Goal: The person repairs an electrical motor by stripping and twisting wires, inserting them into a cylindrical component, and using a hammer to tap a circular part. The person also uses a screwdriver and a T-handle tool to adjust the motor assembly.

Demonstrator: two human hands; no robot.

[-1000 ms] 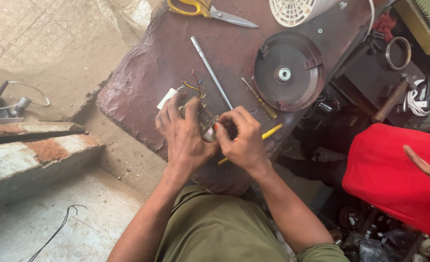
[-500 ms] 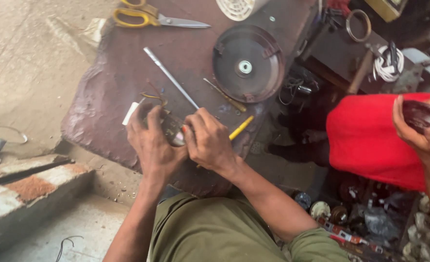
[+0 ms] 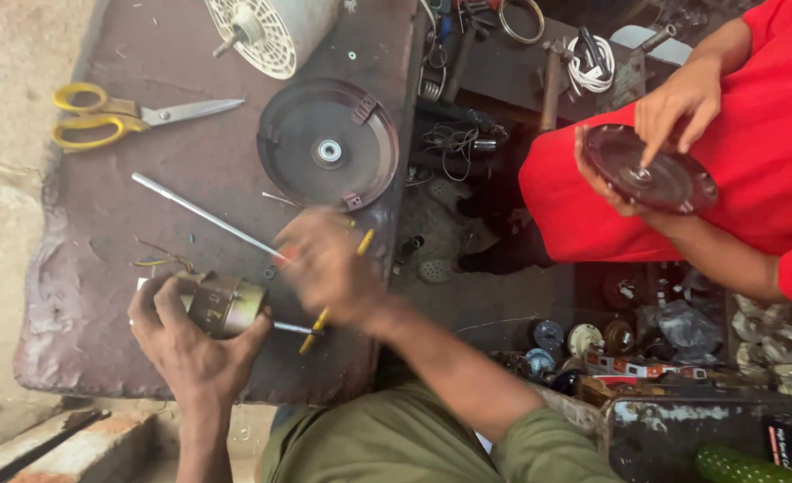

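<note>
— How was the left hand [image 3: 190, 344] set?
— Palm up from below, fingers and thumb curled round and closed, bare forearm running down toward the body.
— And the right hand [image 3: 329, 268]?
— Blurred, knuckles up, fingers bent loosely; I couldn't tell its grip. Its forearm slanted back to an olive-green sleeve at the elbow.

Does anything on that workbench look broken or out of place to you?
The left hand grips a small cylindrical motor with loose wires trailing from its end. A round dark motor cover lies apart on the worn bench, near a bare metal shaft. The blurred right hand hides anything finer.
</note>
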